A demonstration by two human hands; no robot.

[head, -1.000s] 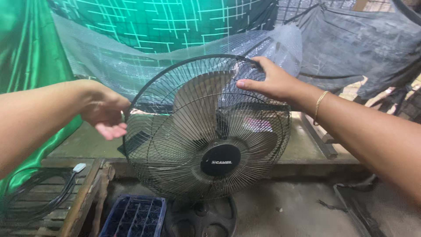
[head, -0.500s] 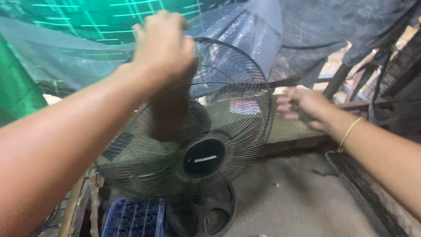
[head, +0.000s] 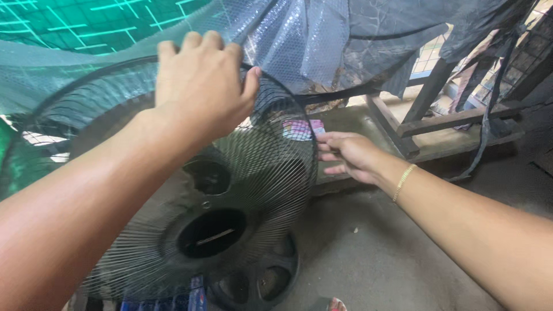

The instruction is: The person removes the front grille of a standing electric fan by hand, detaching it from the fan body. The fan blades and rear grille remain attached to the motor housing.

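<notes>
On the concrete floor (head: 374, 259), a standing fan's wire grille (head: 253, 173) is gripped at its top rim by the left hand (head: 199, 86), while right hand (head: 348, 155) fingers curl around its side edge.

The fan guard (head: 230, 190) stood tilted at the centre, and everything else lay about it. The left hand (head: 199, 86) rested on its upper rim; the right hand (head: 348, 155) touched its right edge. Below the guard sat the fan's round base (head: 259, 279), with a crate (head: 167, 299) just left of that base. Behind and above the guard hung netting (head: 86, 34) and a plastic sheet (head: 311, 40). To the guard's right stood a wooden frame (head: 438, 115), with the concrete floor (head: 357, 253) before it.
</notes>
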